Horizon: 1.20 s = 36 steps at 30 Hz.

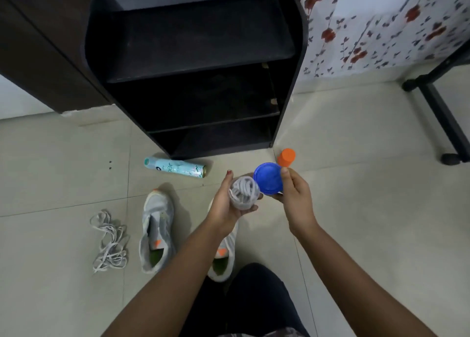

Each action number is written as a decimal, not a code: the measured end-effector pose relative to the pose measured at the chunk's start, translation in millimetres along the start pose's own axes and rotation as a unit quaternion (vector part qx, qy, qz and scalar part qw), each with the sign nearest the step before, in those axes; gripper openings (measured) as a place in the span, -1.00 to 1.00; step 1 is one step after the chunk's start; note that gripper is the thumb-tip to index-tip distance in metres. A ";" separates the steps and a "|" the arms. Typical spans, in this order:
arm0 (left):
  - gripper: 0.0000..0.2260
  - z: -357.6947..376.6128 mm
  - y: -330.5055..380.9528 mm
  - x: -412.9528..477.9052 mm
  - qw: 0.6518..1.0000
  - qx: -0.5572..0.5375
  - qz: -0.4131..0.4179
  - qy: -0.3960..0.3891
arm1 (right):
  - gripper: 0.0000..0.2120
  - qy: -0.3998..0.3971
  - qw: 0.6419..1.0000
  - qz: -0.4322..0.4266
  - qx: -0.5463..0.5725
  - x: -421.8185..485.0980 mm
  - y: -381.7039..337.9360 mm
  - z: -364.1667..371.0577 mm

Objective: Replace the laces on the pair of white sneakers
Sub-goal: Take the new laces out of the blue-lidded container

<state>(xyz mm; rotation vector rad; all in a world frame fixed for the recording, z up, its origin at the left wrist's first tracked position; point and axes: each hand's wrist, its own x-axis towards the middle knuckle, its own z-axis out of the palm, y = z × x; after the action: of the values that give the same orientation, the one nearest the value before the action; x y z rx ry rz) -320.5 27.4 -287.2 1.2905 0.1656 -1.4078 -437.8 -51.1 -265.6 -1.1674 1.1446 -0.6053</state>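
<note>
Both bare forearms are stretched forward from the lower edge of the view, the hands held near each other. The left hand (226, 207) is cupped palm-up, its fingers curled round a clear jar (244, 193); a blue lid (268, 177) is pinched by the right hand (296, 196).

A tall black wooden shelf unit (198, 64) stands on the pale tiled floor (356, 196). Just in front of its base, a light-blue cylindrical spray can (175, 167) lies on its side. A small orange cylindrical container (286, 156) sits near the unit's right corner. To the right, a black metal frame on a castor (440, 112) stands before a white surface printed with red flowers (381, 26).
</note>
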 end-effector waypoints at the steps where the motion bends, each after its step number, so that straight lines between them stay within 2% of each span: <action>1: -0.52 -6.5 0.0 7.4 1.000 -0.018 -0.015 -0.009 | -0.72 0.011 0.999 0.030 0.022 3.6 7.5 0.9; 6: -0.53 -37.9 -9.3 28.1 0.994 -0.079 -0.070 -0.007 | -0.81 0.139 0.973 0.181 -0.011 17.7 86.8 -22.9; 9: -0.61 -62.7 -32.8 37.7 0.991 -0.099 -0.087 -0.001 | -0.81 0.167 0.936 0.311 0.001 17.0 159.5 -43.8; 11: -0.67 -77.0 -58.2 45.0 0.990 -0.101 -0.102 0.004 | -0.82 0.212 0.906 0.365 0.040 16.3 200.9 -56.5; 14: -0.66 -91.5 -96.2 51.0 0.987 -0.120 -0.110 0.015 | -0.81 0.261 0.881 0.386 0.077 17.2 243.9 -72.3; 19: -0.68 -99.7 -143.5 36.7 0.974 -0.194 -0.110 -0.028 | -0.78 0.262 0.888 0.370 0.076 10.2 280.3 -82.0; 23: -0.63 -102.0 -161.3 18.6 0.977 -0.196 -0.081 -0.029 | -0.70 0.224 0.910 0.336 0.096 -15.3 257.8 -54.1; 24: -0.62 -103.8 -163.4 15.8 0.978 -0.195 -0.068 -0.022 | -0.75 0.199 0.927 0.305 0.095 -27.6 243.3 -41.3; 26: -0.63 -105.4 -164.5 7.6 0.981 -0.187 -0.039 -0.006 | -0.83 0.101 0.970 0.198 0.100 -59.5 211.1 -13.6; 28: -0.65 -105.4 -165.6 -1.8 0.985 -0.170 -0.011 0.005 | -0.82 -0.004 0.993 0.100 0.063 -93.4 189.2 6.2; 29: -0.65 -105.1 -166.1 -5.8 0.988 -0.157 0.002 0.007 | -0.81 -0.030 0.998 0.055 0.013 -105.9 184.3 12.3; 31: -0.63 -102.4 -166.2 -12.0 0.991 -0.129 0.018 0.010 | -0.75 -0.045 0.993 -0.027 -0.108 -119.9 182.2 16.8; 34: -0.67 -105.1 -162.1 -25.0 0.996 -0.074 0.056 0.002 | -0.64 -0.034 0.976 -0.098 -0.190 -133.4 174.2 25.3; 36: -0.72 -108.8 -160.5 -34.9 0.994 -0.055 0.090 -0.010 | -0.65 -0.010 0.956 -0.143 -0.256 -138.1 174.8 33.8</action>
<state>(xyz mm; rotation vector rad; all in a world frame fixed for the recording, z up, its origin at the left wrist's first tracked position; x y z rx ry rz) -390.0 179.7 -390.9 1.1715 0.1087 -1.2405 -485.8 138.8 -376.9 -1.8029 1.1583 -0.5235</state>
